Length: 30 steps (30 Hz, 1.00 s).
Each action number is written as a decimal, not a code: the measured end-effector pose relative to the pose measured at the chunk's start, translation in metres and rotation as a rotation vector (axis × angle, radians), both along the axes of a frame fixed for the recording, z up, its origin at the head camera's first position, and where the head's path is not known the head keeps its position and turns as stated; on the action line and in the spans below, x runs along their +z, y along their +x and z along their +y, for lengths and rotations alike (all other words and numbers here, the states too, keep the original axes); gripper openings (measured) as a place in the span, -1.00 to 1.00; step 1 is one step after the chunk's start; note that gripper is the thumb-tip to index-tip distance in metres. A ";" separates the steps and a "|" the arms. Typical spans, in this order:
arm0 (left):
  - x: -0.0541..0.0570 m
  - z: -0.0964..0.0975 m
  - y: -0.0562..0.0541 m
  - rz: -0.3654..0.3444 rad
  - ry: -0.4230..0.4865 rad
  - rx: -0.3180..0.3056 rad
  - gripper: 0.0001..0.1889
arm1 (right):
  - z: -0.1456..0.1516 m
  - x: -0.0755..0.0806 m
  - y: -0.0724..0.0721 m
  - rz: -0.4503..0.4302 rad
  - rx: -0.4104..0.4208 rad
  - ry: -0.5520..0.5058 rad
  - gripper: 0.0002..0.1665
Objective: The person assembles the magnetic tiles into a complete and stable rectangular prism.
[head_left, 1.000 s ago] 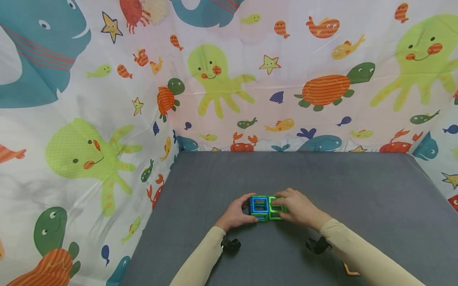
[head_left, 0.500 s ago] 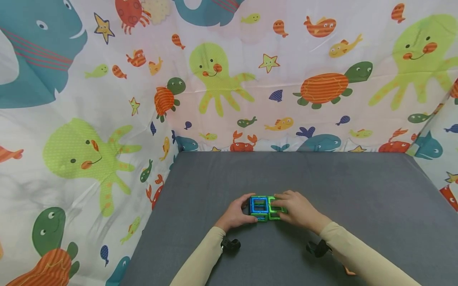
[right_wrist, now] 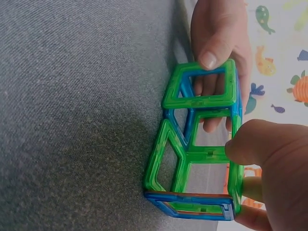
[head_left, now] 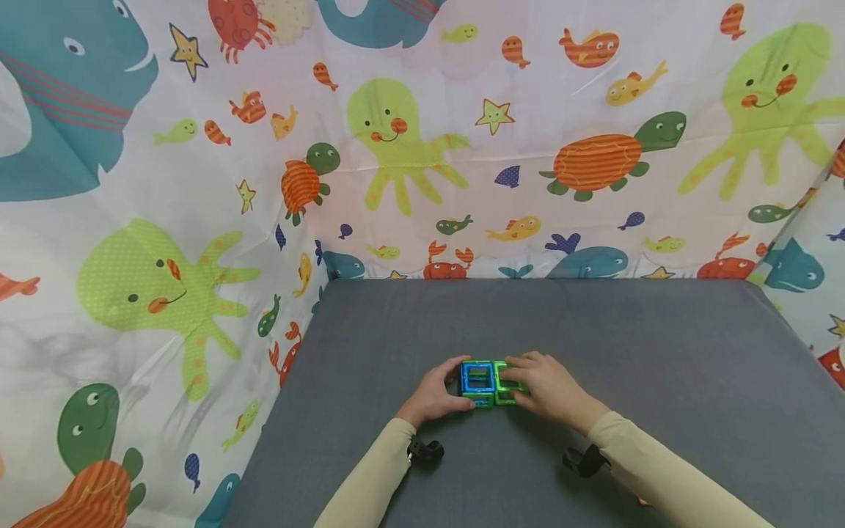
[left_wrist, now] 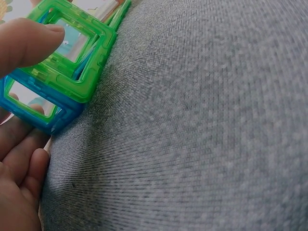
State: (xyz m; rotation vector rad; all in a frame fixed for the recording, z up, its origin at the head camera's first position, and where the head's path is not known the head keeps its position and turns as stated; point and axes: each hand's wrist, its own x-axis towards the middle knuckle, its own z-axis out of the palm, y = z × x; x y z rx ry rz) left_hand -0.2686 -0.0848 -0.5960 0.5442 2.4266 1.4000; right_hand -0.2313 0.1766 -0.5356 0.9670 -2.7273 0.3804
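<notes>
Two open-framed cubes of magnetic tiles stand side by side on the grey surface. In the head view the left cube has a blue square tile [head_left: 478,391] on top, with a green tile [left_wrist: 72,87] on its near side. My left hand [head_left: 432,396] grips this cube, thumb on the green near face and fingers round the far left side. Green tiles [head_left: 498,381] make up the top of the right cube, and a blue tile [right_wrist: 190,198] closes its outer end. My right hand [head_left: 551,389] pinches the right cube's upper edge between thumb and fingers.
The grey cloth-covered table [head_left: 409,315] extends around the cubes. A curtain [head_left: 396,220] printed with sea animals encloses the back and sides. Under the right sleeve [head_left: 673,469] peeks a small orange piece [head_left: 643,501], mostly hidden. Each wrist carries a black camera mount [head_left: 425,450].
Both hands keep their hold and the cubes stay in place. The right forearm has shifted slightly, covering more of the orange piece. The head view has turned a little.
</notes>
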 end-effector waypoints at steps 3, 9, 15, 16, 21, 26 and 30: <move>0.000 0.000 0.000 -0.006 0.000 0.002 -0.10 | 0.000 -0.001 0.000 -0.003 0.000 -0.002 -0.64; 0.001 0.000 0.000 -0.001 -0.007 -0.001 -0.09 | 0.001 0.000 -0.001 -0.012 0.012 -0.012 -0.64; 0.001 -0.001 0.000 -0.006 -0.008 -0.004 -0.09 | 0.001 -0.001 0.000 -0.021 0.009 -0.007 -0.63; 0.001 -0.001 0.000 -0.008 -0.008 -0.004 -0.09 | 0.001 -0.001 0.000 -0.020 0.009 -0.007 -0.63; 0.003 -0.001 0.001 -0.011 -0.004 -0.009 -0.09 | 0.001 -0.002 0.000 -0.010 0.016 -0.008 -0.61; 0.003 -0.001 0.002 -0.002 -0.003 -0.010 -0.10 | 0.001 -0.004 0.001 0.009 0.017 -0.004 -0.61; 0.002 -0.001 0.001 0.004 -0.003 -0.010 -0.09 | 0.002 -0.007 0.001 0.025 0.017 0.001 -0.60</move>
